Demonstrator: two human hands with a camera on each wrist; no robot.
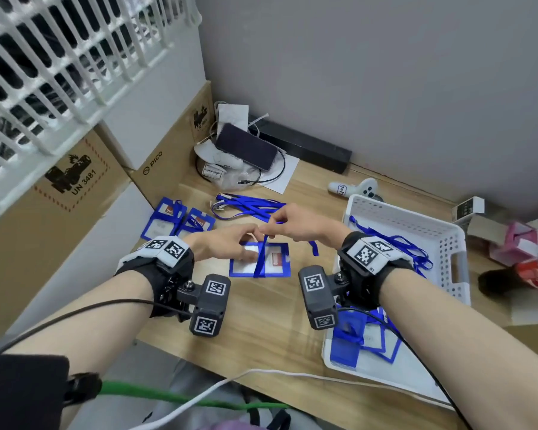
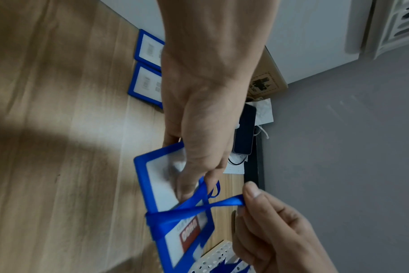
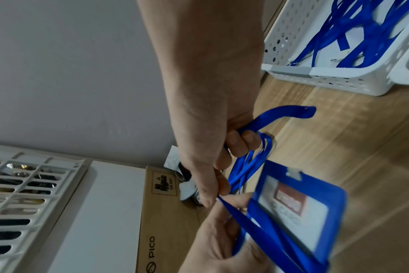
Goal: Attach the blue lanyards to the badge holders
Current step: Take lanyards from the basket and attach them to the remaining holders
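A blue-framed badge holder (image 1: 277,262) with a white card and red label is held just above the wooden table (image 1: 261,321). A blue lanyard (image 1: 260,259) is wrapped across its middle. My left hand (image 1: 252,235) grips the holder's left half (image 2: 161,186), with the thumb (image 2: 187,184) pressed on the clear front. My right hand (image 1: 272,231) pinches the lanyard strap (image 2: 224,203) just above the holder and pulls it taut. In the right wrist view the right hand (image 3: 216,195) also holds loops of the lanyard (image 3: 247,166), beside the holder (image 3: 299,208).
Two badge holders (image 1: 180,220) with lanyards lie at the left by cardboard boxes (image 1: 75,187). Loose lanyards (image 1: 246,206) lie behind my hands. A white basket (image 1: 448,240) on the right holds more lanyards. More badge holders (image 1: 364,339) lie nearer me. A phone (image 1: 246,145) lies at the back.
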